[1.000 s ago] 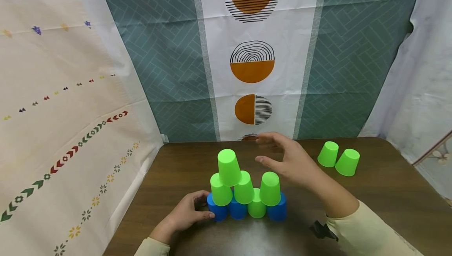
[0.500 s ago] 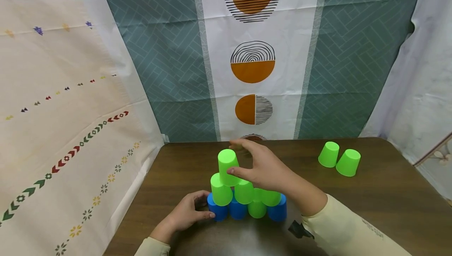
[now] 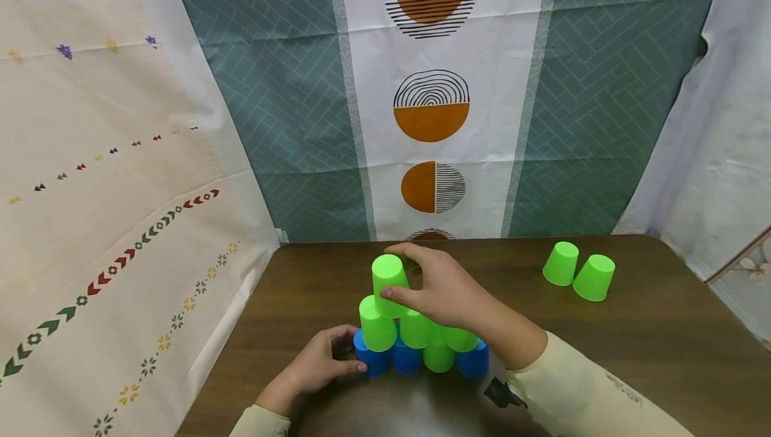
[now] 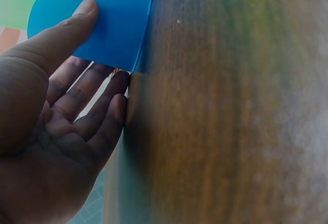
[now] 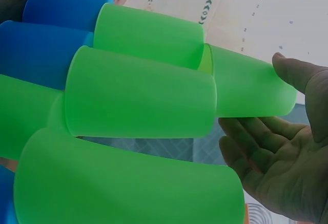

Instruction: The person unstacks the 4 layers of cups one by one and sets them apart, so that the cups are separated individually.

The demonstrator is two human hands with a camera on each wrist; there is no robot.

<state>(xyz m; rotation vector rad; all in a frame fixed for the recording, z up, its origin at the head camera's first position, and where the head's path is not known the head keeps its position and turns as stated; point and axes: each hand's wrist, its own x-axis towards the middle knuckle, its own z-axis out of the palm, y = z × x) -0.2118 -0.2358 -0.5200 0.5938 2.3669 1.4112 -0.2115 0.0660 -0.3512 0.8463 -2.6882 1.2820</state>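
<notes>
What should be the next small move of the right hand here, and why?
Probably, gently close the right hand on the top green cup: it stands open around that cup, while the left hand holds the leftmost blue cup below.

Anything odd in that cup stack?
Yes: the green cup in the bottom row, third from left in the head view, sits among three blue cups. No spill or damage shows.
</notes>
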